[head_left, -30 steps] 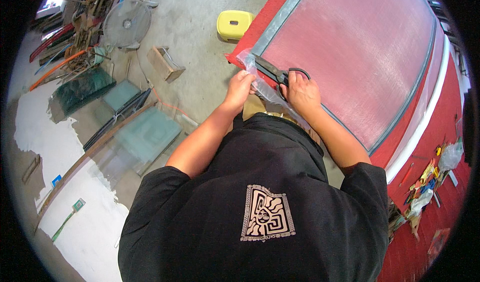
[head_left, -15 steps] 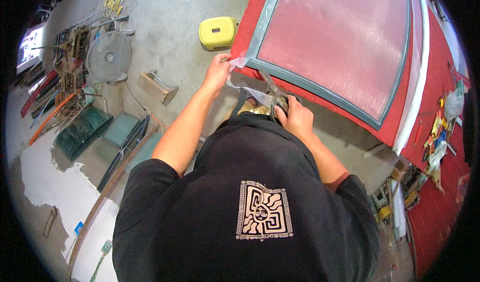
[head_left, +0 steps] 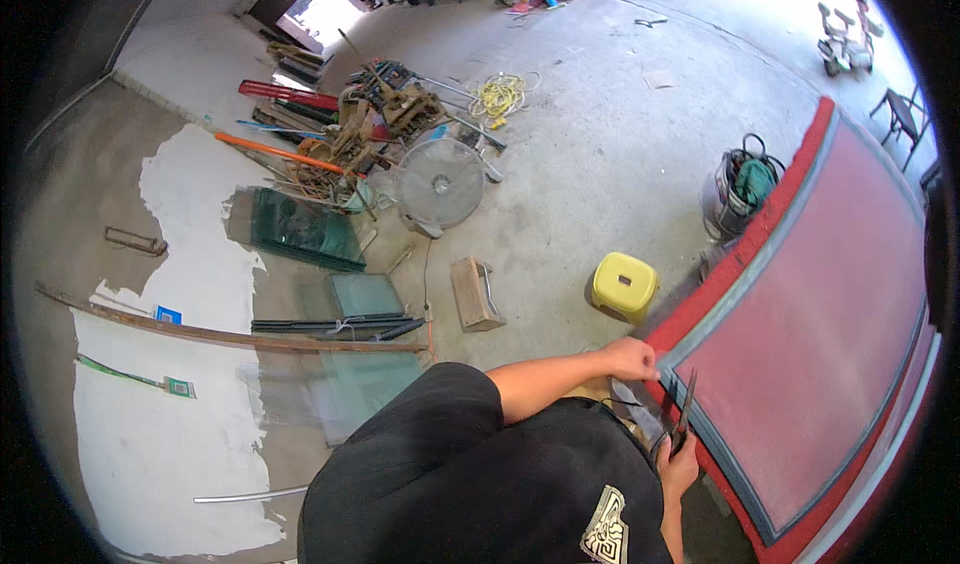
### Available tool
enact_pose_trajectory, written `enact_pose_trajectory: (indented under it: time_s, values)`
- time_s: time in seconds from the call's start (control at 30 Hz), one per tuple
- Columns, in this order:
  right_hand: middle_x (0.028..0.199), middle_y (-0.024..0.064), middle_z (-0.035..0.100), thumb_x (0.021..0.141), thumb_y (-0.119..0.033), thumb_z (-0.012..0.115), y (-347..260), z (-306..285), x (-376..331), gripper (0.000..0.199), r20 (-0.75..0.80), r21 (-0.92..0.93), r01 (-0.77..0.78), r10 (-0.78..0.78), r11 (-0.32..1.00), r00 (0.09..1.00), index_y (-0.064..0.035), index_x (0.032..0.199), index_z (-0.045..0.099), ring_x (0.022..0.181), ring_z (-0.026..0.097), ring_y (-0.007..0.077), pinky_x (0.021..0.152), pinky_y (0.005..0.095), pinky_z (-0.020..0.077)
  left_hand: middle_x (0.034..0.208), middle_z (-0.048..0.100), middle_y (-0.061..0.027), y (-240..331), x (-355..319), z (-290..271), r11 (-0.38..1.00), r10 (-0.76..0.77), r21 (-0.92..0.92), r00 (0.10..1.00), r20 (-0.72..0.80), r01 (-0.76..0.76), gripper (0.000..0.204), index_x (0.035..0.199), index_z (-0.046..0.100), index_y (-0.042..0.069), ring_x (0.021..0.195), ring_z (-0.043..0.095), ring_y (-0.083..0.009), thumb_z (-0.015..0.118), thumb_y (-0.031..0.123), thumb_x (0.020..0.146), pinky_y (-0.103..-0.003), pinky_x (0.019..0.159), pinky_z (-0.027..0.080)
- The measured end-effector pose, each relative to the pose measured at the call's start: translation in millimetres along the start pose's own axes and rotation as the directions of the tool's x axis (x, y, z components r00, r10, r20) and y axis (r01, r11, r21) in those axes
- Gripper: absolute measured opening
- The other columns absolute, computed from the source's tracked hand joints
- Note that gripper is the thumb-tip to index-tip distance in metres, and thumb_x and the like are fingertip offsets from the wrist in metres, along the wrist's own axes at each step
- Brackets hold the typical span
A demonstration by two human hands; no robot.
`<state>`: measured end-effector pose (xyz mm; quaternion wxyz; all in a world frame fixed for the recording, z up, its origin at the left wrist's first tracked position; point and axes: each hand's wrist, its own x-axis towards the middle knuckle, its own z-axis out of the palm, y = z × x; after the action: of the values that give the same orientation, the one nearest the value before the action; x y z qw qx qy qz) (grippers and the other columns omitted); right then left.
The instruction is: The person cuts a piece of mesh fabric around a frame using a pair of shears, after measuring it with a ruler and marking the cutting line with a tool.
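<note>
My left hand (head_left: 632, 360) is at the near left corner of a framed mesh screen (head_left: 810, 294), its fingers closed on a strip of clear plastic film (head_left: 638, 412) that hangs down over the table edge. Lower down, my right hand (head_left: 682, 472) grips a pair of scissors (head_left: 688, 404). Their blades point up, over the screen's grey frame, and look parted. The screen lies flat on a red-covered table (head_left: 722, 276). My palm hides most of the scissors' handles.
Left of the table stands a yellow stool (head_left: 625, 282), with a wooden tote (head_left: 475, 296) beyond it on the floor. A fan (head_left: 440, 184), glass panes (head_left: 305, 229) and piled scrap line the wall. A bucket (head_left: 738, 192) sits beside the table's far part.
My view has swung left, showing more wall and floor. The left hand still pinches the film at the frame's corner; the right still holds the scissors, blades now pointing more upright.
</note>
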<state>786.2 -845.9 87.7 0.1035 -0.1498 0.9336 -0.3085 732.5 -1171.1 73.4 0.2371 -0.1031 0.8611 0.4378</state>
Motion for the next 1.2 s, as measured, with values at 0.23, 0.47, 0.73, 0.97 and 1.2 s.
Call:
enact_pose_trajectory:
  time_s: [0.23,0.47,0.73,0.97,1.2]
  values:
    - [0.101,0.0198,0.077,0.103,-0.031,0.07,-72.3,27.9,-5.2,0.041,-0.189,0.104,-0.216,0.233,0.971,0.954,-0.0078,0.136,0.065,0.088,0.074,0.0422,0.078,0.0474,0.058,0.132,0.072,-0.019,-39.3,40.2,-39.0,0.973,0.147,0.081,0.85,0.505,-0.216,0.072,0.135,0.068,0.006,0.121,0.068,-0.0365,0.093,0.036,0.075,-0.045,0.101,0.055]
    - [0.101,0.0217,0.077,0.101,-0.037,0.071,-140.3,56.9,-17.0,0.048,-0.159,0.271,-0.618,0.668,0.738,0.727,-0.0088,0.139,0.064,0.09,0.076,0.0419,0.079,0.0489,0.0573,0.121,0.076,-0.0169,-62.6,53.3,-98.3,0.977,0.135,0.034,0.733,0.667,-0.211,0.062,0.149,0.059,0.01,0.113,0.072,-0.03,0.074,0.018,0.089,-0.043,0.103,0.054]
    - [0.09,0.0167,0.077,0.101,-0.039,0.071,-184.0,101.3,-46.1,0.043,-0.315,0.391,-0.685,0.789,0.614,0.527,-0.01,0.132,0.067,0.087,0.076,0.0416,0.079,0.0507,0.0571,0.104,0.073,-0.0169,-75.9,65.7,-170.3,0.41,0.371,0.674,0.788,0.492,-0.614,0.052,0.138,0.068,0.016,0.101,0.071,-0.0374,0.066,0.007,0.086,-0.052,0.09,0.056]
    - [0.092,0.0161,0.078,0.101,-0.044,0.071,-160.6,105.2,-62.9,0.046,-0.375,0.345,-0.688,0.766,0.638,0.522,-0.009,0.13,0.068,0.09,0.076,0.0424,0.079,0.0534,0.0569,0.111,0.071,-0.0133,-100.0,108.8,-211.2,0.176,0.474,0.893,0.831,0.293,-0.415,0.049,0.139,0.068,0.014,0.11,0.067,-0.0309,0.065,0.011,0.09,-0.046,0.103,0.049]
    - [0.097,0.0209,0.078,0.101,-0.047,0.069,-168.4,98.2,-61.3,0.052,-0.347,0.284,-0.729,0.775,0.623,0.527,-0.0062,0.132,0.066,0.092,0.076,0.0436,0.081,0.0546,0.0576,0.142,0.064,-0.0274,-62.6,116.5,-182.6,0.621,0.375,0.622,0.878,0.299,-0.477,0.073,0.155,0.055,0.006,0.138,0.057,-0.0439,0.07,0.017,0.084,-0.049,0.121,0.044]
